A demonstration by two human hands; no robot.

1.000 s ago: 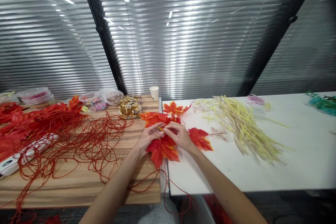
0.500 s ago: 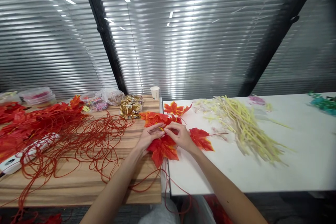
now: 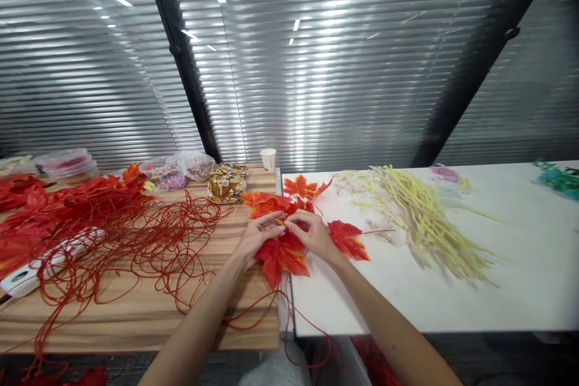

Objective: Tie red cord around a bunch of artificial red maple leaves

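Observation:
My left hand (image 3: 257,235) and my right hand (image 3: 311,233) meet over the seam between the wooden table (image 3: 136,313) and the white table (image 3: 520,265). Both pinch a small yellow bit at the stem of a red-orange maple leaf (image 3: 281,256). More such leaves (image 3: 266,202) lie just beyond my fingers, and another leaf (image 3: 347,239) lies right of my right hand. A red cord (image 3: 289,319) hangs from the leaves over the table edge towards my lap.
A tangle of red cord (image 3: 136,235) covers the wooden table, with red leaves (image 3: 27,205), a white device (image 3: 27,274), clear plastic tubs (image 3: 67,164), gold wrapped packets (image 3: 225,184) and a paper cup (image 3: 268,159). Pale yellow stems (image 3: 420,217) lie heaped on the white table.

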